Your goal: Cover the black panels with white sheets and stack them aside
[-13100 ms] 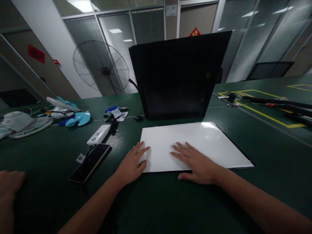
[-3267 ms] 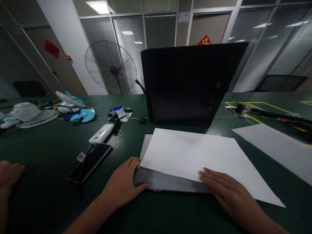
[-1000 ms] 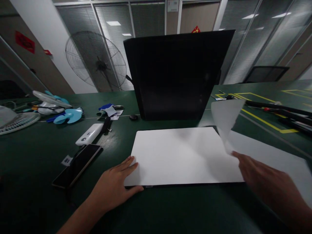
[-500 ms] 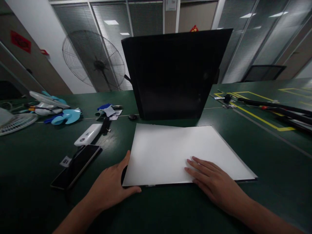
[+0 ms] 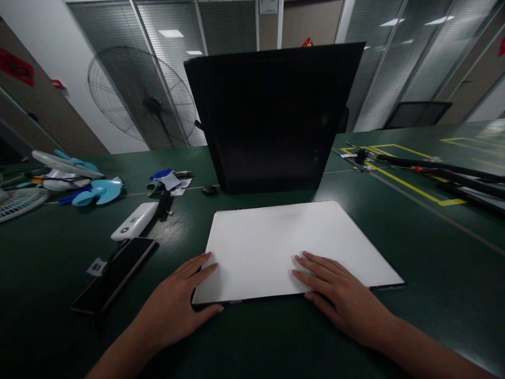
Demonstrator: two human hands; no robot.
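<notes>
A flat white sheet (image 5: pixel 272 247) lies on a thin panel whose dark edge (image 5: pixel 260 299) shows along the front and at the right corner. At its near left corner rests my left hand (image 5: pixel 177 297), fingertips on the white surface and thumb stretched out by the front edge. My right hand (image 5: pixel 335 292) lies flat with spread fingers on the right half of the sheet, near the front edge. Neither hand grips anything.
Behind the sheet stands a large black panel (image 5: pixel 276 121). To the left lie a phone (image 5: pixel 114 276), a white device (image 5: pixel 134 221) and blue fan blades (image 5: pixel 98 192). Black cables or rods (image 5: pixel 445 168) lie at the right beside yellow tape (image 5: pixel 410 184).
My left fingers have come from beside the sheet's left edge onto its top. The sheet's raised far left part now lies flat, in line with the panel. My right hand stays on it.
</notes>
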